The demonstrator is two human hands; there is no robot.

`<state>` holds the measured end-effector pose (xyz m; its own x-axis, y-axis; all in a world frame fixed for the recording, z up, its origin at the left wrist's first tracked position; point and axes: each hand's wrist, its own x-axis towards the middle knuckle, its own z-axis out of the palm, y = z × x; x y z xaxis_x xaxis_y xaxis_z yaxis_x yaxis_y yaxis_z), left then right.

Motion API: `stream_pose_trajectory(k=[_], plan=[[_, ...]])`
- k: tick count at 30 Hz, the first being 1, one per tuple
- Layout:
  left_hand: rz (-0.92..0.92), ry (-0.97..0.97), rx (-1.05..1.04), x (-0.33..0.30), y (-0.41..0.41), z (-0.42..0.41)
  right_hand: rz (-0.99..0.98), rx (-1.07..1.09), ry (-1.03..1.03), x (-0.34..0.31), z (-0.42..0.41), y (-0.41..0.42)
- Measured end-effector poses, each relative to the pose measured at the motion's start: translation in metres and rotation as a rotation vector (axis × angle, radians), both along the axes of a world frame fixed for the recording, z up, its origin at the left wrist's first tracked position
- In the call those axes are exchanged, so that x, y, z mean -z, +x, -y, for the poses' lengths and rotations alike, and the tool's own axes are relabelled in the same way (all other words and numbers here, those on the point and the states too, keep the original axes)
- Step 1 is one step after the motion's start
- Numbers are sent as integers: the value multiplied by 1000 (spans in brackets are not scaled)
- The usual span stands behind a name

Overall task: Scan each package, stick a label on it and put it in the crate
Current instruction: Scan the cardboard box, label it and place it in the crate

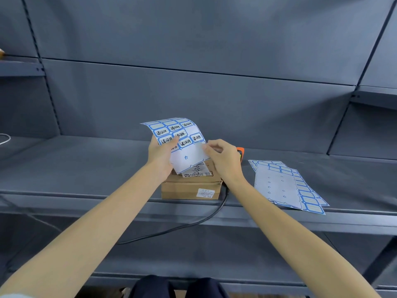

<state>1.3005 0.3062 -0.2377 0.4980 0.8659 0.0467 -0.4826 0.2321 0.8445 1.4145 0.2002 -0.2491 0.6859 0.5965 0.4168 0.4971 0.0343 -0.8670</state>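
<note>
both hands (161, 153) (221, 155) pinch a label sheet (182, 140) above the cardboard package (191, 188)

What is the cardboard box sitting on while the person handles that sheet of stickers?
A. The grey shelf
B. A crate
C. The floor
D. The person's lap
A: the cardboard box rests on the grey shelf, just below the label sheet that both hands hold.

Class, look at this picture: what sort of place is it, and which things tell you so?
Probably a warehouse or parcel-sorting room. Grey metal shelving fills the view, a taped cardboard package sits on the shelf, and the left hand holds a label sheet beside spare sheets.
</note>
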Motion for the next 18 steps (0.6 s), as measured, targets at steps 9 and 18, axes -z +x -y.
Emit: stream_pose_trajectory(k=[9,18], plan=[[-13,-7,-55,0,-7,-8,-599,-185,148,-1,-1,5],[-7,22,-153,-5,-34,-31,-538,-161,167,-11,10,15]])
